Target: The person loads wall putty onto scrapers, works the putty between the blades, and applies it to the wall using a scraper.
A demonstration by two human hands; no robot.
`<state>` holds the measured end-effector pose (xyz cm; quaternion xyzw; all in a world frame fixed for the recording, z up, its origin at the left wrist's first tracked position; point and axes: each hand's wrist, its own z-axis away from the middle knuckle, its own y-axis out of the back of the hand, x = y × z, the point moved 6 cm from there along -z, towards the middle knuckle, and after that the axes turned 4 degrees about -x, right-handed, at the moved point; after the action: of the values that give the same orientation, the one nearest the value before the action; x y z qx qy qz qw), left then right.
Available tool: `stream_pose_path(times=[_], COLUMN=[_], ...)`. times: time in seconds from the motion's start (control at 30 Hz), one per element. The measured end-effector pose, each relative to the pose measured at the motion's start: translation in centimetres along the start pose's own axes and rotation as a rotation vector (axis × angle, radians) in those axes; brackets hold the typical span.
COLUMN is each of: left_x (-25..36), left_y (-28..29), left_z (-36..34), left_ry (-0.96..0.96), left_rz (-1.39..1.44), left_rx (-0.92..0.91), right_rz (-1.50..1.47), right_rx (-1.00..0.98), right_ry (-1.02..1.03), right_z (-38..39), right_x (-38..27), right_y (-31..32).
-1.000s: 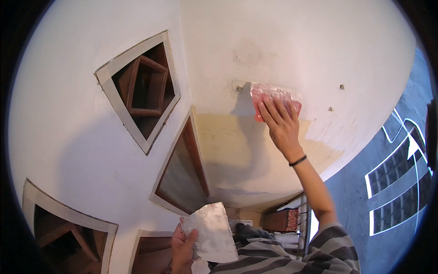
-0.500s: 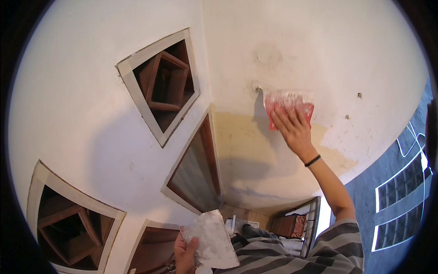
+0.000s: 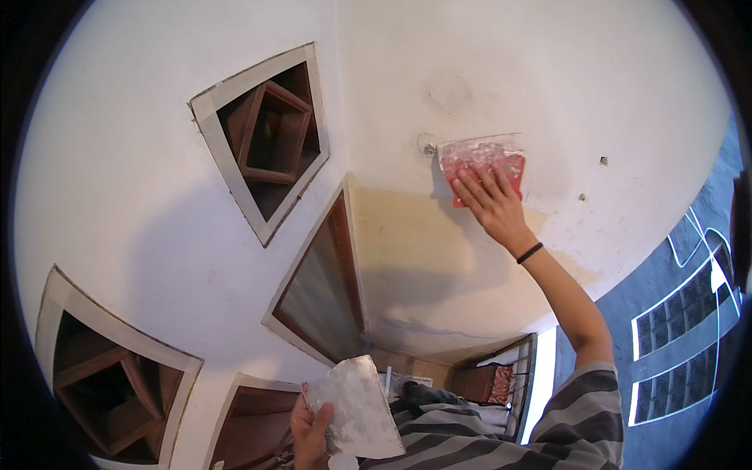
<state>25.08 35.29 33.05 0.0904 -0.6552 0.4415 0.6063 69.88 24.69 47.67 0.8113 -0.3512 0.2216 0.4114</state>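
My right hand (image 3: pixel 493 202), with a dark band at the wrist, reaches up to the wall and presses a red putty scraper (image 3: pixel 458 157) against it. White filler coats the scraper's upper part, and its left corner is beside a small hole (image 3: pixel 428 149). Below the blade, a yellowish patch of wall (image 3: pixel 415 235) borders the whiter coat. Low in front of me, my left hand (image 3: pixel 311 429) grips a flat plate (image 3: pixel 359 411) smeared with white filler, thumb on its face and the other fingers mostly hidden behind it.
Taped wooden-framed openings (image 3: pixel 274 141) sit in the left wall, with another (image 3: pixel 117 392) lower down. A tall wood-framed panel (image 3: pixel 321 270) stands near the corner. Two small wall holes (image 3: pixel 604 160) are at right. Beyond lie a blue surface and white cables (image 3: pixel 697 235). Below is a reddish-brown seat (image 3: pixel 482 384).
The whole view has shifted slightly, so wall and openings appear further left and a little higher. My right hand and the scraper have moved slightly up the wall. The plate stays in my left hand.
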Motion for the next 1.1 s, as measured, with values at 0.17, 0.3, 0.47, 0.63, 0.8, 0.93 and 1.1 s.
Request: stream_pose_path(times=[0.17,0.3,0.47,0.63,0.8,0.93,1.1], left_x=[-0.7,-1.3,-1.5,-2.7,-1.4,-0.5,0.6], left_y=[0.5,1.2,1.0,1.0,-0.5,-3.4,-4.7], left_z=[-0.5,0.1,-0.2,-3.8,-7.0,-8.4,-8.3], left_ry=[0.033,0.082,0.031,0.017,0.003,0.056,0.054], left_rz=[0.062,0.072,0.155,0.114,0.175,0.311,0.300], left_rx=[0.045,0.065,0.018,0.102,0.052,-0.110,-0.184], right_rz=[-0.116,-0.441,-0.651,-0.411,-0.593,-0.722,-0.686], right_rx=[-0.059,-0.101,-0.017,-0.004,-0.006,-0.036,-0.045], right_ry=[0.145,-0.348,-0.351,0.178,0.366,0.325,0.259], right_z=[1.6,-4.9,-11.4,-5.5,-0.6,1.6,4.3], right_x=[-4.2,4.5,9.4,-3.2,-11.3,-12.2,-9.5], right_y=[-0.4,5.2,10.2,16.2,19.5,18.8,16.9])
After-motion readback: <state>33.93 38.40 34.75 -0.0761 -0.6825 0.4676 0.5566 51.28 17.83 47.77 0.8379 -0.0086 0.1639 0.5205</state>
